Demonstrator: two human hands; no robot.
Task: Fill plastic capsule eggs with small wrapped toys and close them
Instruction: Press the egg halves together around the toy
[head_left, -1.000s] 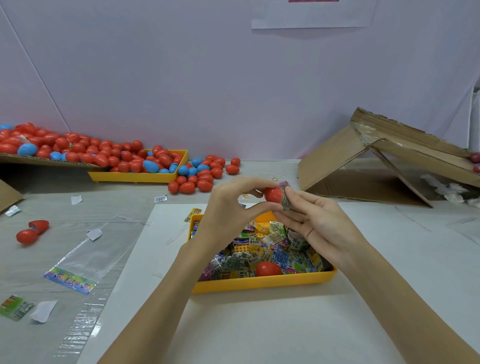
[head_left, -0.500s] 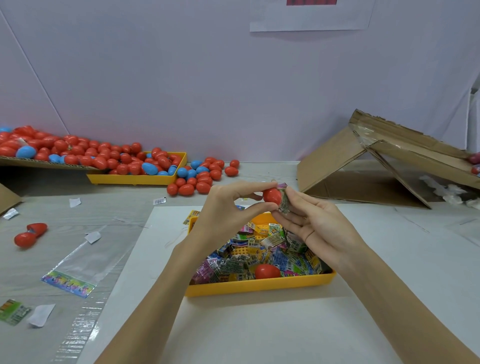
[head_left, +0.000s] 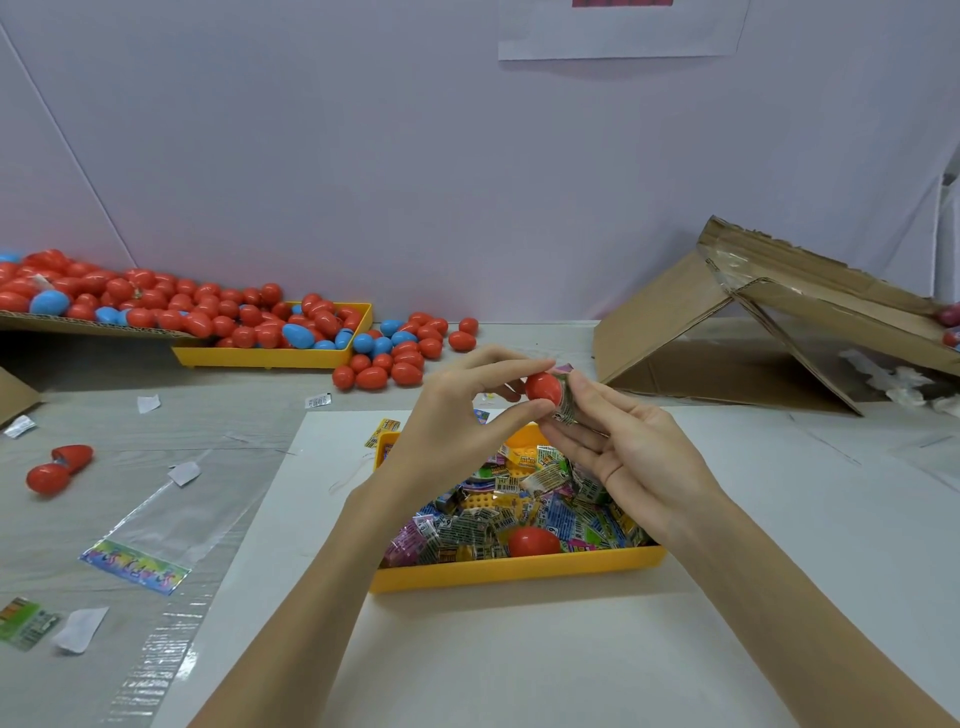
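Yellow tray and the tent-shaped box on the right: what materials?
Yellow tray: looks like moulded plastic, smooth, uniform colour, slight sheen. Tent-shaped box: corrugated cardboard, matte brown, torn ragged top edge, with glossy clear tape strips on it.

Single head-worn wide view, forward and down, close over the yellow tray (head_left: 519, 570), far wall beyond.
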